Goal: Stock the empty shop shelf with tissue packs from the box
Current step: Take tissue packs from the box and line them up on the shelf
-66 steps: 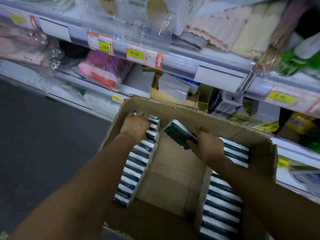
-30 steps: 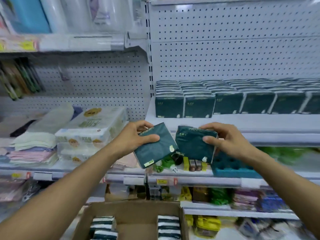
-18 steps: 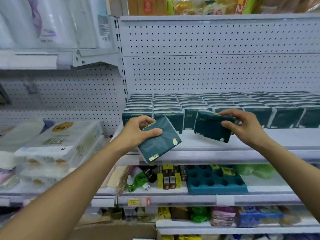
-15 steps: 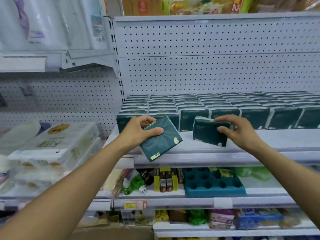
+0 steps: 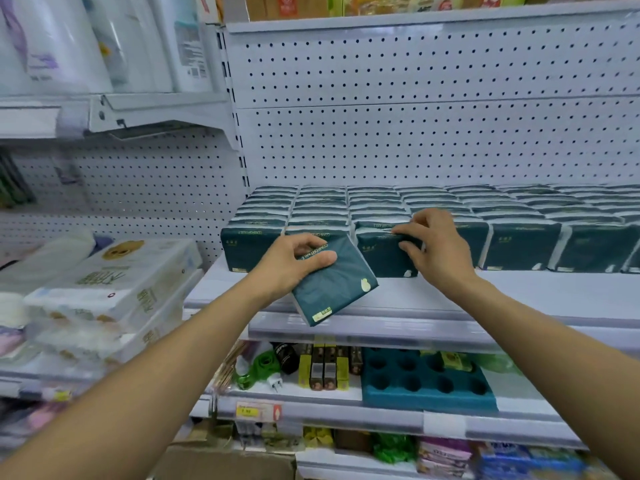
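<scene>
Item: tissue packs (image 5: 519, 244), dark green wrappers with white side edges, standing in rows on the white shelf (image 5: 519, 292) at centre right of the frame. One loose tissue pack (image 5: 332, 285), tilted, is overhanging the shelf's front lip at centre. Print on the wrappers is reading too small to make out; the rows are running off the right edge. Left hand (image 5: 291, 268) is gripping the loose pack, thumb on its face. Right hand (image 5: 433, 244) is pinching a front-row pack (image 5: 384, 254), fingers curled over its top edge.
</scene>
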Motion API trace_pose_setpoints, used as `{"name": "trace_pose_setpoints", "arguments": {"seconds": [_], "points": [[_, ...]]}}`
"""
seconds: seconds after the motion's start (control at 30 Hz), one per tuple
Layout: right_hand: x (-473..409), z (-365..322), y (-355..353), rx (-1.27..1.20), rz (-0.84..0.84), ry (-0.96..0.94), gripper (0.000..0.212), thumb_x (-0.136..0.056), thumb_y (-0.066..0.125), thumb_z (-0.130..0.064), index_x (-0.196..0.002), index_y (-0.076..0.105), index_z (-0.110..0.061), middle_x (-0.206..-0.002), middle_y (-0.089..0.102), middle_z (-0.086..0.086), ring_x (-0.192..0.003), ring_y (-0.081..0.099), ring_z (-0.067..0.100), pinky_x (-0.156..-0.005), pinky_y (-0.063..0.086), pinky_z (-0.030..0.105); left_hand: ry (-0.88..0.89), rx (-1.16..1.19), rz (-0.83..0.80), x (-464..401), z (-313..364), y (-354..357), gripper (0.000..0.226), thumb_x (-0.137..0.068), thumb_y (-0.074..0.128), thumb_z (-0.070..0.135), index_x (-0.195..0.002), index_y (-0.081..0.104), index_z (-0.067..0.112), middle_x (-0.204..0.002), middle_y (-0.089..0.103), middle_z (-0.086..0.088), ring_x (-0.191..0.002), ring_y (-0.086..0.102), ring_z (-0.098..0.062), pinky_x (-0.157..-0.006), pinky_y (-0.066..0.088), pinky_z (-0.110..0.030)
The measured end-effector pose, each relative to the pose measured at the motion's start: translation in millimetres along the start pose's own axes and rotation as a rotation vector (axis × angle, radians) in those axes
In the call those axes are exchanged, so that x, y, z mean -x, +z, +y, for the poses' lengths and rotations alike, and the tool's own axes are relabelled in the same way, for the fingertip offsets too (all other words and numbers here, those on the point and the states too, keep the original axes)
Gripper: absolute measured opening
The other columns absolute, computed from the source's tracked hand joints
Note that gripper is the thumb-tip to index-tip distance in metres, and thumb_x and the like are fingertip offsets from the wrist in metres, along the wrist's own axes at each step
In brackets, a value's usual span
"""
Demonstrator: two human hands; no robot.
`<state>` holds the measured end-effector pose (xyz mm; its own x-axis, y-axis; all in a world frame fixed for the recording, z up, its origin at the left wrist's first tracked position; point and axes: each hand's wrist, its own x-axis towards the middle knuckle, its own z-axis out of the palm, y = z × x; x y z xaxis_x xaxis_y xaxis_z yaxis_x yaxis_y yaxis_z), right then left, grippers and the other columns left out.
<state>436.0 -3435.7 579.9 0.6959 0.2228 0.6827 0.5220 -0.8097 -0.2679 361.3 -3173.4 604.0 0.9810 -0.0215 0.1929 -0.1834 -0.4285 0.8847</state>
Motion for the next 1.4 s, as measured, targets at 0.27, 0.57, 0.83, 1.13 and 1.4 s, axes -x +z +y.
{"name": "trace_pose_setpoints", "arguments": {"seconds": [0.27,0.57,0.83,1.13,1.4], "points": [[6.0,-13.3,-9.3,-0.127,0.098,-0.091,0.045,-0.094,0.054,-0.044,-0.135,0.053,-0.025,-0.112,0.056,0.001,-0.100,0.049,0.018,-0.077,0.046,0.031,0.073,-0.091,0.059,3.9,12.2,8.4,0.038,-0.101,0.050,0.033,-0.078,0.060,0.005,-0.070,0.053,0.003,-0.059,0.044,-0.005,-0.053,0.033,-0.016],[33.5,-16.6,-34.3,-0.808,-0.362,0.273,0.049,-0.079,0.079,-0.021,-0.124,0.059,-0.023,-0.107,0.072,-0.006,-0.102,0.067,0.012,-0.090,0.055,0.040,0.256,-0.196,0.057,2.4,30.0,58.7,0.019,-0.099,0.053,0.036,-0.095,0.069,0.027,-0.089,0.069,0.007,-0.086,0.063,-0.015,-0.079,0.051,-0.035],[48.8,74.7,-78.8,-0.655,-0.079,0.454,0.043,-0.076,0.080,-0.032,-0.110,0.053,-0.030,-0.080,0.057,0.001,-0.076,0.058,0.016,-0.071,0.050,0.031,0.621,-1.054,0.133,-40.0,10.8,77.5,0.078,-0.085,0.066,0.053,-0.149,0.033,0.025,-0.150,0.040,0.000,-0.139,0.035,-0.024,-0.119,0.017,-0.047],[44.5,92.5,-64.6,-0.402,0.060,0.429,0.040,-0.078,0.079,-0.029,-0.107,0.054,-0.022,-0.094,0.054,-0.012,-0.088,0.052,0.014,-0.073,0.040,0.015,0.450,-1.318,0.075,-53.5,7.2,99.7,0.096,-0.091,0.060,0.049,-0.155,-0.009,0.030,-0.165,0.005,0.002,-0.151,0.004,-0.025,-0.120,-0.006,-0.053],[32.8,83.0,-51.5,-0.232,0.050,0.429,0.044,-0.084,0.073,-0.035,-0.120,0.051,-0.022,-0.085,0.054,-0.007,-0.073,0.052,0.012,-0.069,0.049,0.036,0.471,-1.330,0.081,-58.9,5.1,96.6,0.093,-0.091,0.063,0.034,-0.156,-0.002,0.028,-0.164,0.011,0.002,-0.150,0.012,-0.023,-0.120,0.000,-0.052]]}}
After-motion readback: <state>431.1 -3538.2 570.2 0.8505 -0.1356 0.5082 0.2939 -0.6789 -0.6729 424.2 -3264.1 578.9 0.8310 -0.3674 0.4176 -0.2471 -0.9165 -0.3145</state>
